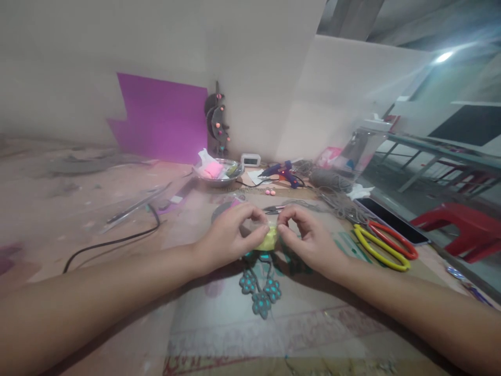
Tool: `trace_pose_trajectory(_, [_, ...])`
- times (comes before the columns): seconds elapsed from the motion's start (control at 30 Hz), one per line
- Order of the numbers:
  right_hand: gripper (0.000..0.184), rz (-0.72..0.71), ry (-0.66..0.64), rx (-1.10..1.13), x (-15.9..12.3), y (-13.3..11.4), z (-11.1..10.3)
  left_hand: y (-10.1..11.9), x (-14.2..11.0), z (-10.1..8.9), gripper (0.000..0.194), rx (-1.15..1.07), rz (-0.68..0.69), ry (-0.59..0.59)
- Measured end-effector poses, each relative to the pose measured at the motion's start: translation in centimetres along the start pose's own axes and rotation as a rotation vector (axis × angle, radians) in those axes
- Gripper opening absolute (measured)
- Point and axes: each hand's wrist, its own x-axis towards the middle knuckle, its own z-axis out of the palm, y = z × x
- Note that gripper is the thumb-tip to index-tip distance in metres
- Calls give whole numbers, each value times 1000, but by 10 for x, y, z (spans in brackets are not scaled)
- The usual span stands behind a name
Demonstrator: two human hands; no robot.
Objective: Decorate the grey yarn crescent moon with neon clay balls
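A small, soft-looking yellow piece (269, 241) is between my two hands; what it is made of I cannot make out. Thumb and fingers of my left hand (234, 232) are closed at its left edge. On the opposite side my right hand (305, 235) pinches at its right edge, fingertips together. Just below hang or lie grey paw-like or flower-like pendants (261, 304) with turquoise dots, on grey cords that run up under the yellow piece. Their upper part is hidden by it and by my fingers.
Behind my hands are pliers (274, 209), a blue glue gun (284, 171) and a metal bowl (219, 180) with pink material. Yellow-and-red-handled scissors (383, 249) and a phone (395, 219) lie right. A black cable (113, 242) curves at left. A purple sheet (164, 120) stands behind.
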Motion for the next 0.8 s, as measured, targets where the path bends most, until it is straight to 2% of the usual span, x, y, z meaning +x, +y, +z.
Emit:
trace_pose_trajectory(0.27, [6, 23, 21, 5, 0, 5, 1, -1, 0, 0, 11, 4, -1, 20])
trace_pose_trajectory(0.5, [7, -47, 12, -58, 1, -2, -1, -1, 1, 1, 12, -31, -13, 40])
trace_pose_trajectory(0.8, [5, -4, -14, -47, 4, 1, -1, -4, 0, -2, 17, 6, 42, 21])
